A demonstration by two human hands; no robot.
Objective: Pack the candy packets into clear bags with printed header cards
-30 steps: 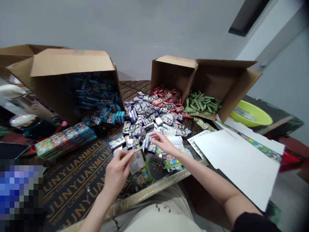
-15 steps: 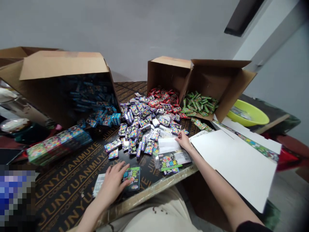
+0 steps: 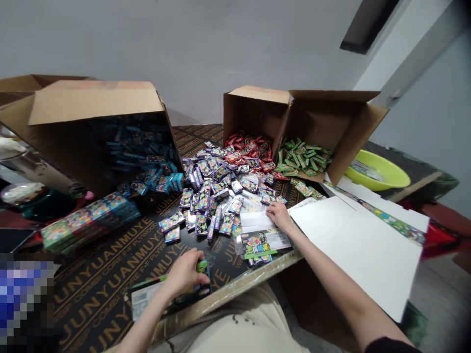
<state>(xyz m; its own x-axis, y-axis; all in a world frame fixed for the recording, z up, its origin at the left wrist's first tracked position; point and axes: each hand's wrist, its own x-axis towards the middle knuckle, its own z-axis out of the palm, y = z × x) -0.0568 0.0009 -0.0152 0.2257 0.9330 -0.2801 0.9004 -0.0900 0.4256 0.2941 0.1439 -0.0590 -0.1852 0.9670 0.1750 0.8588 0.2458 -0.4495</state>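
Note:
My left hand is closed over the top edge of a dark packaging card with a clear window, near the front edge of the board. My right hand rests on a white sheet, with a colourful printed packet just below it. Beyond lies a heap of purple and silver packets. Red packets and green packets spill from tipped cartons, and blue boxes fill another.
Black plywood with gold print forms the work surface. A large white cardboard sheet lies to the right, and a stack of boxed goods to the left. A yellow-green basin sits beyond the cardboard.
My left hand has come down from the raised position to the board, and the card now lies low under it. My right hand has moved from the heap to the white sheet.

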